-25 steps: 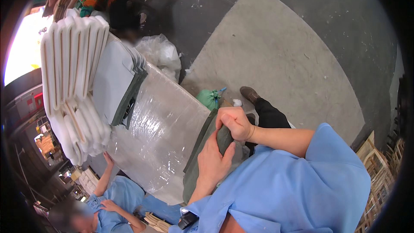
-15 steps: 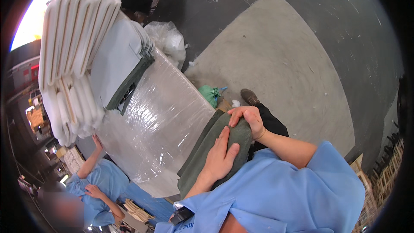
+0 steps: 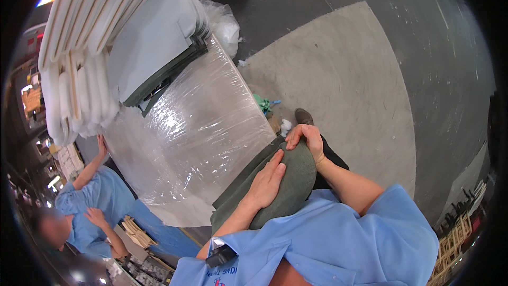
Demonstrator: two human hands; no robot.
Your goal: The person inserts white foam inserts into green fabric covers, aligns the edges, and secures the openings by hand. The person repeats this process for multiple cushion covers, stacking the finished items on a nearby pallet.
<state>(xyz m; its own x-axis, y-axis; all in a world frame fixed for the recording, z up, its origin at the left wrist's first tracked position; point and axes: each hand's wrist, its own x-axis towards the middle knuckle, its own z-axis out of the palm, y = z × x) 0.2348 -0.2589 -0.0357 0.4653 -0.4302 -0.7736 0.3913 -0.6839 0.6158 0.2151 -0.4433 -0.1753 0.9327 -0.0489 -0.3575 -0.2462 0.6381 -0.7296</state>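
A dark green piece of fabric [image 3: 292, 173] with a rounded end lies against my front, at the near edge of the plastic-wrapped table. My left hand [image 3: 266, 182] rests flat on it with the fingers stretched out. Close by, my right hand [image 3: 308, 140] bends its fingers over the fabric's far edge; the thumb is hard to make out. More green fabric layers [image 3: 233, 193] show under and left of my left hand.
On the wrapped tabletop [image 3: 206, 111] sits a stack of grey sheets with dark green edges [image 3: 153, 42]. White padded pieces [image 3: 90, 16] pile up at far left. A co-worker in blue [image 3: 98, 201] stands left. Beyond the table are a clear plastic bag [image 3: 222, 24] and a green bag [image 3: 262, 103].
The view has shifted, so the table and piles sit further left and higher. Both hands stay on the green fabric, whose rounded end now shows more fully. The co-worker's hand remains at the table edge.
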